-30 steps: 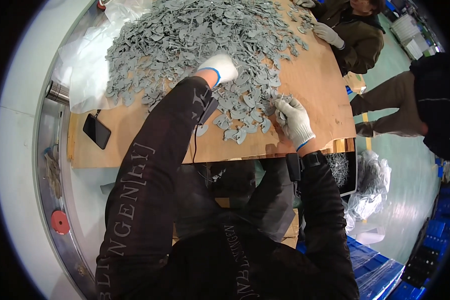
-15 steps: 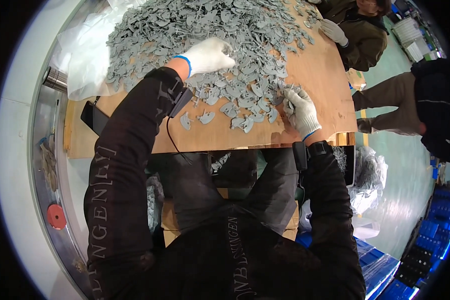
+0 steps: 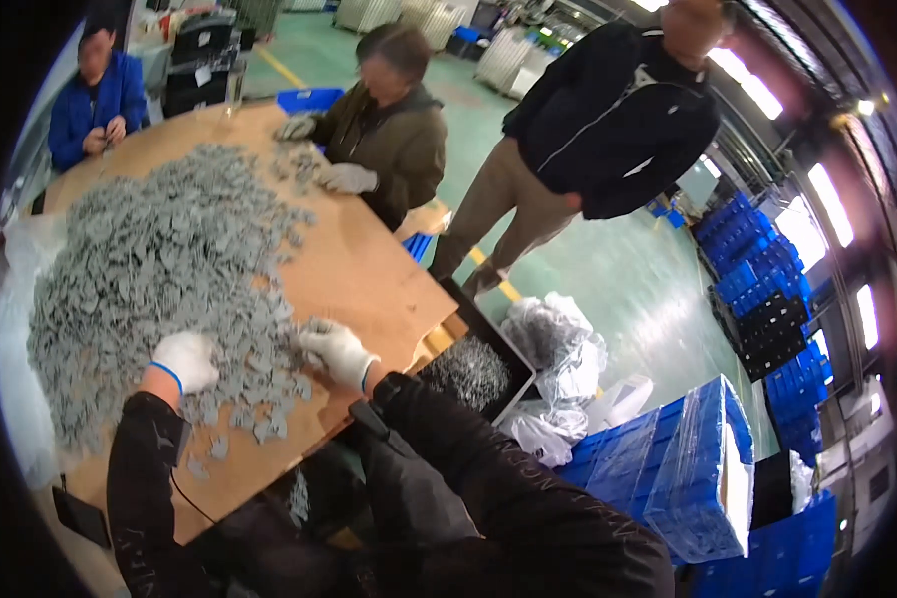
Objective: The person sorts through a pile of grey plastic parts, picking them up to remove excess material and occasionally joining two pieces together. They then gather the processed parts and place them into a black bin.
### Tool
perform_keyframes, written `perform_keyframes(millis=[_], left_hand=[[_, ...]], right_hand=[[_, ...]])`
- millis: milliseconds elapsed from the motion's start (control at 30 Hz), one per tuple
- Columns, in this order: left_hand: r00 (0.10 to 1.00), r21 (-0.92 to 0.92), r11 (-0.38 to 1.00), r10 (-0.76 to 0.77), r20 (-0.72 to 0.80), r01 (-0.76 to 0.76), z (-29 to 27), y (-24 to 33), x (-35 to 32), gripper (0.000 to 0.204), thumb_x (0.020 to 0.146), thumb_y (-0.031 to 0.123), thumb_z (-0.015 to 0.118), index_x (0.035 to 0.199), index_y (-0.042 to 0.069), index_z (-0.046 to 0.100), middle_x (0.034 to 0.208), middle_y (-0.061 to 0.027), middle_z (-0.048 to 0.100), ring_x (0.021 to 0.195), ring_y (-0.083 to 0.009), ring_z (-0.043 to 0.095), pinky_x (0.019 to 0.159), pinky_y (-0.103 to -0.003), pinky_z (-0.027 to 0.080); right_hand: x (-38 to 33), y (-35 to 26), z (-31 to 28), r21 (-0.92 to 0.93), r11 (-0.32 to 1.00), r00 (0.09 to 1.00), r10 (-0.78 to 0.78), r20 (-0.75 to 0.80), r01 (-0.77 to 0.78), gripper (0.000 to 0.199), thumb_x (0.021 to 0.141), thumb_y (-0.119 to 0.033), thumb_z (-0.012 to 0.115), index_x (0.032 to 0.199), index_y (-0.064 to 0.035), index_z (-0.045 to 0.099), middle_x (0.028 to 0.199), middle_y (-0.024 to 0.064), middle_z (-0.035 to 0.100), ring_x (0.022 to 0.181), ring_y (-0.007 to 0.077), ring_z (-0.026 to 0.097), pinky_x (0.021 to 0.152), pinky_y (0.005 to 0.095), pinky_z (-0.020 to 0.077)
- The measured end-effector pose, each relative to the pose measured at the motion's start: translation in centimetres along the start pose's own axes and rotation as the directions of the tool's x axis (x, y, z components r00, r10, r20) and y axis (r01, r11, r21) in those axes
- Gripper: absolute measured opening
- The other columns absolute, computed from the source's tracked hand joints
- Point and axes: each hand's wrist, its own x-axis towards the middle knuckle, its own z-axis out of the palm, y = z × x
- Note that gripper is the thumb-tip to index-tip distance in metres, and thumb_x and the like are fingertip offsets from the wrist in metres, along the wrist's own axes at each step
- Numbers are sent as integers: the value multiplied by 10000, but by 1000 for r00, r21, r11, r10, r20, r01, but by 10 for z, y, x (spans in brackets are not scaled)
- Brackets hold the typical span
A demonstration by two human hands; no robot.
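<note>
A large heap of small grey curved parts (image 3: 159,269) is spread over the wooden table (image 3: 369,269). My left hand (image 3: 185,361), in a white knitted glove with a blue cuff edge, rests at the heap's near side; its fingertips are hidden, turned down toward the parts. At the heap's right edge is my right hand (image 3: 339,353), gloved the same way. Its fingers are curled together, and what lies between them is too blurred to name. A few loose grey parts (image 3: 269,424) lie near the table's front edge.
Across the table a gloved co-worker (image 3: 394,130) handles parts; another person (image 3: 95,100) in blue sits at the far left. Someone stands (image 3: 608,110) beyond the right corner. A black bin (image 3: 468,374), plastic bags (image 3: 558,369) and wrapped blue crates (image 3: 658,468) stand at right.
My view has swung up and to the right, bringing co-workers and crates into sight. My left hand has drawn back nearer the heap's near side; my right hand stays by its right edge.
</note>
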Motion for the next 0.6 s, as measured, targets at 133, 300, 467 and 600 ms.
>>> perform_keyframes(millis=[133, 300, 467, 600], left_hand=[[999, 192, 981, 22, 39, -29, -27, 32, 33, 361, 780, 259, 692, 1093, 154, 835, 1101, -172, 790, 1045, -364, 754, 912, -481, 606], [997, 309, 949, 74, -10, -67, -10, 35, 45, 313, 762, 249, 712, 1018, 126, 845, 1060, -166, 797, 1011, -357, 766, 875, -481, 614], [992, 141, 990, -7, -125, 25, -7, 13, 34, 314, 757, 270, 713, 986, 101, 845, 1047, -180, 795, 989, -383, 765, 858, -481, 615], [965, -107, 993, -80, -248, 55, -31, -14, 27, 284, 753, 252, 737, 925, 43, 821, 945, -168, 796, 875, -318, 781, 762, -432, 610]], right_hand=[[1, -12, -20, -15, 999, 996, -42, -79, 41, 122, 982, -130, 733, 1057, -37, 707, 786, 13, 648, 632, 109, 569, 535, 284, 434], [10, -3, -25, 60, 992, 985, -104, -140, 113, 116, 983, -140, 735, 1047, -47, 703, 790, 9, 654, 607, 109, 554, 504, 289, 421], [13, -5, -22, -5, 997, 986, -72, -148, 72, 123, 985, -150, 740, 1058, -58, 708, 797, 4, 659, 604, 108, 555, 504, 286, 422], [21, -3, -29, 47, 997, 983, -45, -177, 54, 120, 990, -160, 738, 1058, -66, 708, 810, 0, 666, 609, 102, 557, 506, 280, 423]])
